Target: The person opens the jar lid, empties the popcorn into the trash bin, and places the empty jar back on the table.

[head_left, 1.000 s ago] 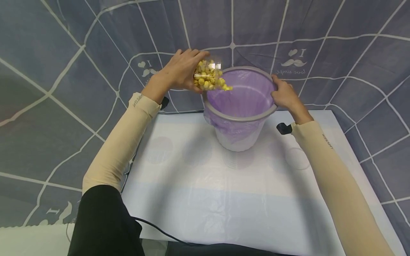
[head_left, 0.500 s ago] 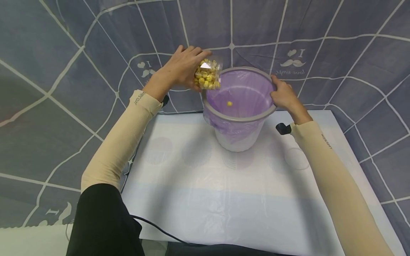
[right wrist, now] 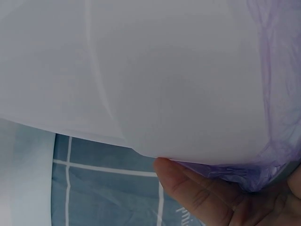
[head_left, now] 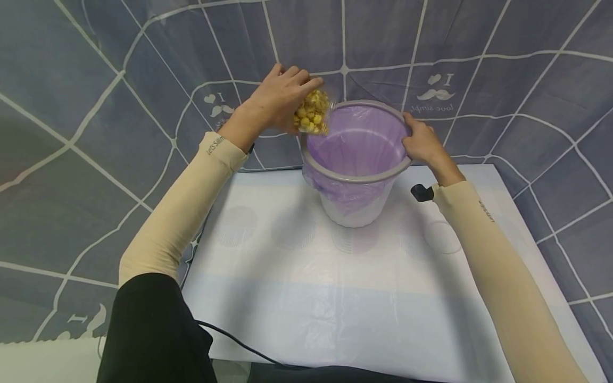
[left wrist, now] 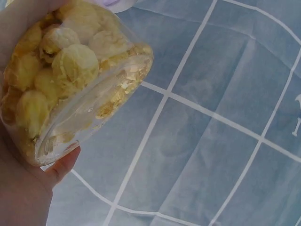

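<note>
My left hand (head_left: 280, 98) grips a clear plastic jar (left wrist: 84, 122) of yellow popcorn (head_left: 313, 113). The jar is tipped on its side, with its mouth towards the left rim of the trash bin (head_left: 356, 210). Seen from the left wrist, the jar's base faces the camera and popcorn lies packed behind it. A purple bag (head_left: 359, 138) lines the white bin and folds down over its grey rim. My right hand (head_left: 424, 139) holds that rim on the right side. In the right wrist view, its fingers (right wrist: 188, 188) lie against the bin's outer wall. The bin's bottom is hidden.
Under the bin is a table (head_left: 306, 314) with a white and pale blue cover. Grey cloth (head_left: 373, 32) with white lines hangs behind and at both sides. A black cable (head_left: 239, 346) runs along the near edge by the left sleeve.
Popcorn at the jar's mouth dropped; one piece was inside the bin half a second ago and is out of sight now. The left hand and jar have shifted slightly right and turned. The right hand stays.
</note>
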`<state>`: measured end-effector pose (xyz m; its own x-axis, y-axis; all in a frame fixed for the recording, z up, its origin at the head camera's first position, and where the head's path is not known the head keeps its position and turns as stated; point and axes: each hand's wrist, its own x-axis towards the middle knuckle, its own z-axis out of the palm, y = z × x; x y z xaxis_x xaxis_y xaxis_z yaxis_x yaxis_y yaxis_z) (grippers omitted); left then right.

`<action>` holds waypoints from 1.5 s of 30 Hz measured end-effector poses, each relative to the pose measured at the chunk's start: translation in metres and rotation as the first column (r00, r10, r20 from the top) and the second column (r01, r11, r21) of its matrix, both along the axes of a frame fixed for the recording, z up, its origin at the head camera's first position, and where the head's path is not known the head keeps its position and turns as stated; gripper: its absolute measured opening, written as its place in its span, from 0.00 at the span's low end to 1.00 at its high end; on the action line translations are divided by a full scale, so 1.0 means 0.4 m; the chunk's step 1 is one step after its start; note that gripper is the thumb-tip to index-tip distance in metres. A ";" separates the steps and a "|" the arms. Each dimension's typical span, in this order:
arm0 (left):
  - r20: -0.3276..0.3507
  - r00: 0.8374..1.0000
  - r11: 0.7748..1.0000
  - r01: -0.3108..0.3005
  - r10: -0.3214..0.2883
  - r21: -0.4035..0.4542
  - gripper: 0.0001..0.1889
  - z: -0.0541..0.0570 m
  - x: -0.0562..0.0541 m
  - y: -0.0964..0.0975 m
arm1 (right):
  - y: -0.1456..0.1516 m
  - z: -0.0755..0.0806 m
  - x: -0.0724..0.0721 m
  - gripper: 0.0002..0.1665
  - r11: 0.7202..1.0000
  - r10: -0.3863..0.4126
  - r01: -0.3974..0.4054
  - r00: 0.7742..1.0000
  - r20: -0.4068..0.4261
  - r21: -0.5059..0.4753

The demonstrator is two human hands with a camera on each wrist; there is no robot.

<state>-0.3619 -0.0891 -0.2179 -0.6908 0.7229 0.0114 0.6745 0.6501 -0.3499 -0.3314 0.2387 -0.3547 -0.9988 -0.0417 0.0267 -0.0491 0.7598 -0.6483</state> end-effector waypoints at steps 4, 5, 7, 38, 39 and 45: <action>-0.014 1.000 0.999 -0.004 0.004 -0.044 0.62 -0.001 0.000 0.007 | -0.002 0.001 -0.001 0.45 1.000 0.000 0.000 1.000 0.015 -0.014; -0.017 1.000 0.999 -0.005 0.004 -0.050 0.62 -0.001 0.000 0.007 | -0.003 0.002 0.000 0.45 1.000 0.000 0.001 1.000 0.019 -0.017; -0.023 1.000 0.998 -0.009 0.008 -0.060 0.61 -0.001 -0.001 0.009 | -0.004 0.002 -0.001 0.45 1.000 -0.001 0.001 1.000 0.021 -0.021; -0.147 0.985 0.982 0.063 -0.089 -0.176 0.56 0.031 0.021 0.031 | -0.005 0.001 -0.001 0.45 1.000 0.000 0.000 1.000 0.013 -0.014; -0.152 0.984 0.981 0.062 -0.090 -0.183 0.55 0.032 0.022 0.032 | -0.005 0.001 -0.001 0.45 1.000 0.001 -0.001 1.000 0.011 -0.013; -0.180 0.978 0.981 0.073 -0.106 -0.182 0.53 0.032 0.027 0.035 | -0.009 0.000 -0.001 0.45 1.000 0.000 0.000 1.000 0.005 -0.010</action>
<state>-0.3510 -0.0751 -0.2050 -0.6207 0.7840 0.0042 0.6383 0.5084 -0.5780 -0.3316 0.2351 -0.3546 -0.9989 -0.0415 0.0219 -0.0456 0.7532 -0.6562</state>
